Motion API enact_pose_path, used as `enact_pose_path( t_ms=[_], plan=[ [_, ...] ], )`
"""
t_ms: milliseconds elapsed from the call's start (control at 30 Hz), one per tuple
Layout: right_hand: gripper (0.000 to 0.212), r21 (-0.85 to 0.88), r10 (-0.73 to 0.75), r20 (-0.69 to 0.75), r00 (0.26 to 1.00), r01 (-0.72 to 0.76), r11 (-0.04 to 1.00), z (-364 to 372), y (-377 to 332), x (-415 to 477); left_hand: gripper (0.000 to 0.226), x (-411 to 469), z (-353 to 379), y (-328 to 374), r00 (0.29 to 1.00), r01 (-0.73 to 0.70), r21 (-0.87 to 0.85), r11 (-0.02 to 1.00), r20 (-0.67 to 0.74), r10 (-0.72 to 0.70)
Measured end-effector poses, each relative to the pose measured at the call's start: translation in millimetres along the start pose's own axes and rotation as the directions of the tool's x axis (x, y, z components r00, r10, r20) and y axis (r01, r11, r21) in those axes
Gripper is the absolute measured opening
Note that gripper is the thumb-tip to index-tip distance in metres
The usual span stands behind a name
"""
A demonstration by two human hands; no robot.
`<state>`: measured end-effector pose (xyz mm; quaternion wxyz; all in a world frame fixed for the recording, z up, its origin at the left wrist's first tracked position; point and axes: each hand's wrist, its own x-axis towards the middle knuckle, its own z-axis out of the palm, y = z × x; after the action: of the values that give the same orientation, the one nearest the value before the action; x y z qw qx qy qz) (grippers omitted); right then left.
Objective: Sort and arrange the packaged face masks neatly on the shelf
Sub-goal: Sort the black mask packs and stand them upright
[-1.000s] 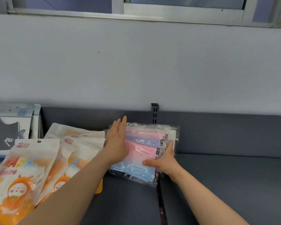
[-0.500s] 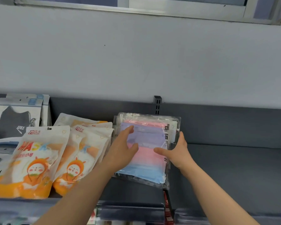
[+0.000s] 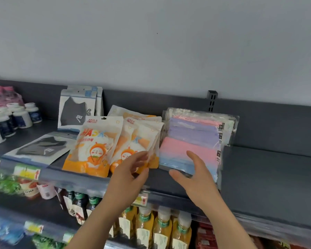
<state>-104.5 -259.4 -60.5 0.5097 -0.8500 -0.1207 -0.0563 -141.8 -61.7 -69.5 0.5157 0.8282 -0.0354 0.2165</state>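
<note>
Orange packs (image 3: 95,146) lie fanned on the shelf (image 3: 267,177), our left hand (image 3: 131,175) at their near corner, fingers loose and holding nothing. Our right hand (image 3: 196,178), spread wide, overlaps the pastel pack (image 3: 192,139) beside them. Farther back we see a black-mask pack (image 3: 75,112) standing upright.

price tags (image 3: 26,172): blurred (unreadable) | juice bottles (image 3: 162,229): cut by bottom edge | green goods (image 3: 5,182): smeared
</note>
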Motion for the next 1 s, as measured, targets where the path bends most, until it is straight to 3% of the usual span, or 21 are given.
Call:
enact_pose_path(
  t_ms=[200,300,500,800,1000],
  plan=[
    [0.078,-0.015,0.034,-0.014,0.999,-0.035,0.999,42,-29,-8,0.037,-6,-56,-18,0.997,0.017,-0.077,0.997,-0.072,-0.023],
    [0.066,0.01,0.01,-0.046,0.999,-0.009,1.0,72,-56,-9,0.038,-5,-95,-35,0.996,0.015,-0.091,0.996,-0.09,-0.023],
    [0.063,0.083,-0.015,-0.081,0.997,0.021,0.996,166,-120,-2,0.034,7,-204,-86,0.992,0.039,-0.072,0.997,-0.115,-0.047],
    [0.08,0.034,-0.058,0.151,0.987,0.053,0.998,304,-184,31,0.037,39,-319,-144,0.988,0.109,0.129,0.986,-0.119,-0.094],
    [0.089,-0.115,0.052,0.176,0.983,-0.031,0.993,338,-199,85,0.044,88,-348,-161,0.976,0.198,0.217,0.956,-0.139,-0.17]
  ],
)
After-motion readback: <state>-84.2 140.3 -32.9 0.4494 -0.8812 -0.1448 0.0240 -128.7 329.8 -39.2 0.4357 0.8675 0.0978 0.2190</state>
